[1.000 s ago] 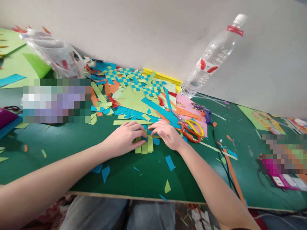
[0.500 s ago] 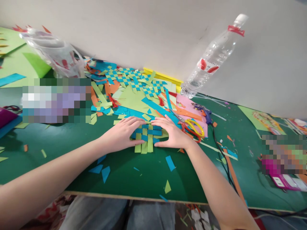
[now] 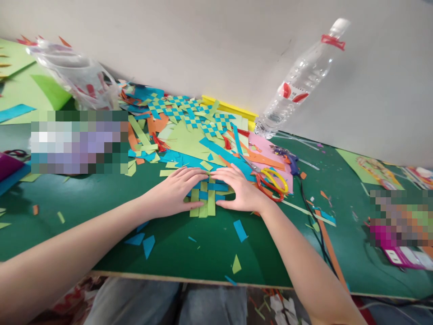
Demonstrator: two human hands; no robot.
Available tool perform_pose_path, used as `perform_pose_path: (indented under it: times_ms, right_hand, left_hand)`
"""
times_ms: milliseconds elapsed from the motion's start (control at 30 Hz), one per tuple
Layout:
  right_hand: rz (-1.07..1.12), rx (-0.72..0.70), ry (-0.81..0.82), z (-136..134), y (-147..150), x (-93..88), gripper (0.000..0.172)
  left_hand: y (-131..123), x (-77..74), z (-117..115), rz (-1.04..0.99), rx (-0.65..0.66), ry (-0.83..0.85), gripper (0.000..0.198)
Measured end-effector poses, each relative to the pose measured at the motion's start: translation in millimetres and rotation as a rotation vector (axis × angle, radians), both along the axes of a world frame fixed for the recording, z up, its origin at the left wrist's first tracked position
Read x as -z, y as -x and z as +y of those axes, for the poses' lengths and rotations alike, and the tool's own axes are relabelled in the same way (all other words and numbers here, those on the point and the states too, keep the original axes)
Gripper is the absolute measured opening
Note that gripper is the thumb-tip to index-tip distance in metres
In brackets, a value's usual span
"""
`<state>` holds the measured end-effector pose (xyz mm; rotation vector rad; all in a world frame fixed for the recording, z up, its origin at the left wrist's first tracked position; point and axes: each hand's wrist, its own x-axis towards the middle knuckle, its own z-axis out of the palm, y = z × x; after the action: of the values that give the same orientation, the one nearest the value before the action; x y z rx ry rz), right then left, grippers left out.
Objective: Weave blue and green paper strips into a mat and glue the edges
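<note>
at the far left of the green table [image 3: 162, 257], a bagged cup [image 3: 76, 74] sits by the wall. right of it, the left hand [image 3: 176, 192] arches with thumb and fingers wide apart, fingertips at the far side of a small woven piece [image 3: 211, 198], thumb at its near side. checkered pieces [image 3: 192, 121] lie in a heap beyond. the woven piece, green strips crossing blue ones, lies flat between the two hands. the right hand [image 3: 241, 189] mirrors the left, thumb and fingers also wide apart; a blue scrap [image 3: 240, 230] lies nearer. just right of that hand rest scissors [image 3: 275, 183] with yellow and red handles. a clear bottle [image 3: 294, 85] stands farther off, and a long orange strip [image 3: 329, 248] runs toward the near edge.
</note>
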<state>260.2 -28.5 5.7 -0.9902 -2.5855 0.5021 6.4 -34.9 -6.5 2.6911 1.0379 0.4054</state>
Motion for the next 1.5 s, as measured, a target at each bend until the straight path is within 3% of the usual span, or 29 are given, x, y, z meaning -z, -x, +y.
perform_pose_path:
  times_ms: [333, 600, 833, 1000, 1500]
  right_hand:
    - [0.016, 0.007, -0.013, 0.2, -0.4, 2.0, 0.053]
    - [0.038, 0.021, -0.027, 0.6, 0.5, -0.2, 0.054]
    - [-0.009, 0.036, -0.122, 0.3, 3.4, 7.2, 0.066]
    - [-0.028, 0.008, -0.159, -0.7, 6.0, 7.9, 0.068]
    - [-0.037, 0.004, -0.189, -1.4, 8.2, 9.4, 0.068]
  left_hand:
    - [2.9, -2.8, 2.3, -0.022, 0.019, 0.029, 0.062]
    - [27.8, -17.2, 28.2, -0.095, 0.011, 0.171, 0.070]
    - [34.0, -13.9, 35.4, -0.012, -0.001, 0.218, 0.072]
    - [32.4, -10.8, 36.1, -0.042, 0.058, 0.176, 0.072]
    - [32.0, -6.3, 38.5, -0.045, 0.065, 0.116, 0.064]
